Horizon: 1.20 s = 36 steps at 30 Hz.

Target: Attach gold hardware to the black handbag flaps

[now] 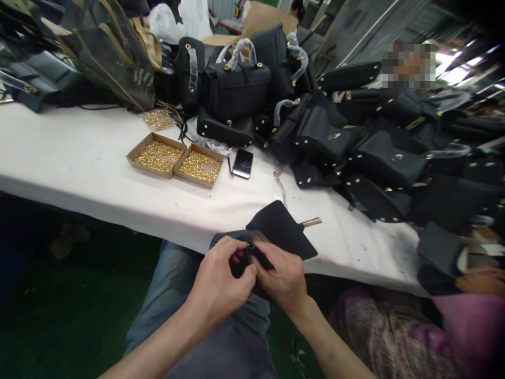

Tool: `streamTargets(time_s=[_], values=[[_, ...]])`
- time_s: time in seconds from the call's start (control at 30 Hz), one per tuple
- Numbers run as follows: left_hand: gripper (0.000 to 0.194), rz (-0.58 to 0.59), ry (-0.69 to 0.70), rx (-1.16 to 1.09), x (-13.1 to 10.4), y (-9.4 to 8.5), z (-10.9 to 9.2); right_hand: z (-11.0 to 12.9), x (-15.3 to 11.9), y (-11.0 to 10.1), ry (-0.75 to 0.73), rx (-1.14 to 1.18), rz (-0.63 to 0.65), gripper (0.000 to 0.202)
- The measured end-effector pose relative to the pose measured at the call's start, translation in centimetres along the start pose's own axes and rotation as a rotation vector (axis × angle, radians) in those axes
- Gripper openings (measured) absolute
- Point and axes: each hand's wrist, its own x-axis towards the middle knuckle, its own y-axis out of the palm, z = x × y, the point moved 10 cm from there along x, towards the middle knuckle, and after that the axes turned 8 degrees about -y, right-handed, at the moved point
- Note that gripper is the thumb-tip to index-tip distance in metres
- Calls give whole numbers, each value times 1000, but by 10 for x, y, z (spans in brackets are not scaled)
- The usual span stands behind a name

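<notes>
Both of my hands meet over my lap at the table's front edge, pinching a black leather piece [232,235]. My left hand [223,273] has its thumb and index finger closed on it, and my right hand [282,271] grips it from the other side. A small dark spot shows between the fingertips, too small to make out. Part of the piece is hidden behind my fingers. Just beyond my right hand, a flat black leather panel [282,226] lies on the white table [236,205], with a thin light strip [312,222] at its right corner.
Two cardboard trays [173,171] of small gold-coloured metal parts stand left of a phone [242,163]. A bag of similar parts [158,119] lies behind them. Black handbags [239,89] pile up across the back and right. A co-worker's hand [483,280] and pink sleeve are at right.
</notes>
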Motion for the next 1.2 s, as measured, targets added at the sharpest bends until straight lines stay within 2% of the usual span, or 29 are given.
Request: streamTargets(time_s=[0.07,0.17,0.33,0.43,0.63,0.7,0.8,0.9,1.07,1.2], values=[[26,-59,26,46,-6,0,-2,1,-1,1,6,8,-16,26],[20,-134,27,70,-13,1,0,3,-5,4,-18,-16,-35,29],[25,-160,83,89,-19,1,4,0,-17,12,-29,-5,-22,38],[28,-194,131,171,-21,-1,7,-4,-21,17,17,37,1,36],[18,-256,233,393,-20,3,5,-11,-23,23,119,164,44,36],[19,-254,256,409,-20,5,6,-13,-22,25,152,184,52,36],[20,-283,292,402,-21,5,8,-16,-20,21,202,174,-2,30],[20,-333,342,411,-25,3,9,-13,-15,19,191,188,-43,25],[18,-390,363,456,-26,3,8,-12,-14,24,185,208,-28,24],[34,-441,373,498,-26,5,8,-12,-19,24,183,174,-58,28]])
